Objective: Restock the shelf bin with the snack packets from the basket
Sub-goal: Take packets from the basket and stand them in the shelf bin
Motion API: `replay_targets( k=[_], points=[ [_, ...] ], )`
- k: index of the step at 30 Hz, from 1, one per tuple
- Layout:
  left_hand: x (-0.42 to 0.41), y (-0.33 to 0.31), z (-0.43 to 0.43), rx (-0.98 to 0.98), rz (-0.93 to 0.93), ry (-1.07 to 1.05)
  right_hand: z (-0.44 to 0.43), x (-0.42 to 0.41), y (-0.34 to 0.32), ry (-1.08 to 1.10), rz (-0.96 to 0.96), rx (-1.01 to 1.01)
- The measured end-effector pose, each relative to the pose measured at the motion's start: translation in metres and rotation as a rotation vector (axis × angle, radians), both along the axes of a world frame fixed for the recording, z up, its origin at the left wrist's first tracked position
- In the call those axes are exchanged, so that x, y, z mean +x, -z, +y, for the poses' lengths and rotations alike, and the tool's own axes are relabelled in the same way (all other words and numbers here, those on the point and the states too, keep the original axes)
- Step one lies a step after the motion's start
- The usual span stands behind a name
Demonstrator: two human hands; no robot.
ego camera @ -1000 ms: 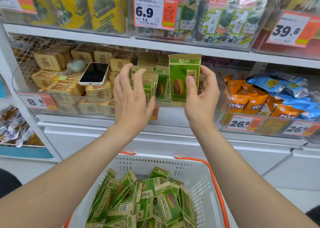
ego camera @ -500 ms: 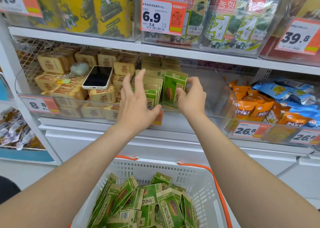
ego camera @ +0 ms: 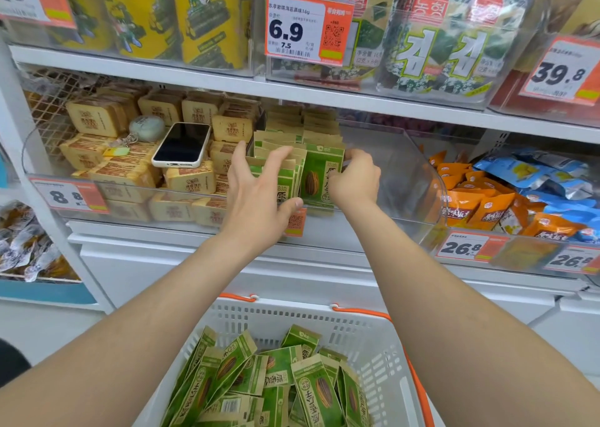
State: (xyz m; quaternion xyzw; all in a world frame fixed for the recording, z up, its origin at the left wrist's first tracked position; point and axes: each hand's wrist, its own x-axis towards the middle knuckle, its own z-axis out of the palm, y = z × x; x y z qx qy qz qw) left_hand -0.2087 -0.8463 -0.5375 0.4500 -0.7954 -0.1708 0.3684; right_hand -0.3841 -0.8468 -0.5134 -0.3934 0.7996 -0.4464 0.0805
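Observation:
A clear plastic shelf bin [ego camera: 396, 180] on the middle shelf holds upright rows of green sunflower-seed packets. My right hand [ego camera: 355, 180] grips the front green packet [ego camera: 319, 180] by its right edge, standing it in the bin beside the other rows. My left hand [ego camera: 259, 196] is spread against the left row of packets [ego camera: 276, 163], fingers straight, thumb low at the front. Below, a white basket [ego camera: 373, 339] with orange handles holds several more green packets [ego camera: 276, 381] lying loose.
A phone [ego camera: 181, 144] and a round keychain [ego camera: 146, 129] lie on tan boxed snacks in the bin to the left. Orange and blue bags [ego camera: 506, 196] fill the bin to the right. Price tags hang along the shelf fronts. Seaweed packs stand above.
My right hand has brought the green packet down from above the bin's rim into the bin, at the front of the row. My left hand stayed against the left row.

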Motion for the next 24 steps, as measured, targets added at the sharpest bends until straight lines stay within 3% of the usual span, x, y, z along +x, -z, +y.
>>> replay_targets(
  k=[11, 16, 18, 20, 22, 24],
  points=[
    [-0.001, 0.005, 0.000, -0.026, 0.002, -0.031, -0.002, 0.001, -0.004, -0.175, -0.048, 0.283],
    [-0.003, 0.008, 0.003, -0.105, 0.052, -0.082, 0.009, -0.002, -0.005, -0.082, 0.119, 0.324],
    [-0.001, 0.011, 0.005, -0.261, 0.006, -0.174, 0.016, 0.000, -0.004, -0.052, 0.208, 0.259],
    [0.004, 0.017, 0.004, -0.560, -0.068, -0.201, 0.024, 0.004, 0.004, -0.079, 0.313, 0.070],
    [0.009, 0.027, 0.002, -0.847, -0.106, -0.081, 0.036, 0.007, 0.020, -0.155, 0.459, -0.191],
    [0.012, 0.036, 0.002, -0.940, -0.135, 0.092, 0.053, 0.012, 0.036, -0.260, 0.598, -0.386]
  ],
)
